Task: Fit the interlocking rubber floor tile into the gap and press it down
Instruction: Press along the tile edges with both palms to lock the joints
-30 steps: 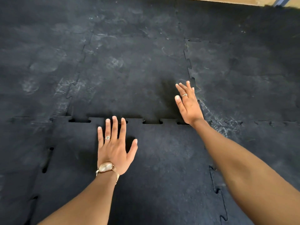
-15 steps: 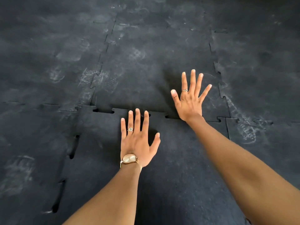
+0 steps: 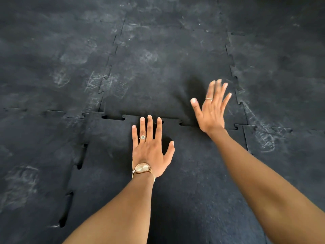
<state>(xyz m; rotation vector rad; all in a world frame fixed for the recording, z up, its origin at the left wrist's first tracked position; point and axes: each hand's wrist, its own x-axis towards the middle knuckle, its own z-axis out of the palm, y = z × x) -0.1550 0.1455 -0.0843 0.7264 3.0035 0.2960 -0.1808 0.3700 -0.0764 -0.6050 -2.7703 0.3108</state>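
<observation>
- The floor [image 3: 52,59] is covered in dark rubber tiles with jigsaw edges, scuffed with pale marks; it stretches away on every side of both hands.
- The tile [image 3: 184,182] being fitted lies under the left hand and both forearms, already sitting in its gap. Its far edge runs just past the left fingertips [image 3: 149,117], where dark slots [image 3: 112,118] show that the tabs are not fully seated. More open slots [image 3: 80,164] show along its edge well out beyond the left hand's little-finger side.
- The left hand [image 3: 149,148] lies flat and open on the tile, fingers spread, palm down, holding nothing.
- The right hand [image 3: 211,111] is open and empty too, fingers fanned and blurred, raised over the far seam; I cannot tell whether its heel touches the rubber.
- Risk, as I judge it: pressing only at the far seam could leave the side slots open, so that edge stays proud and becomes a trip lip.
- Risk: a hard slap slightly off the tabs could bend them over their neighbours instead of dropping them in, or shift the tile sideways and pinch a fingertip.
- The watch [image 3: 141,168] on the left wrist has a pale face; no brand, label or writing is readable anywhere.
- Each hand wears a ring [image 3: 142,137].
</observation>
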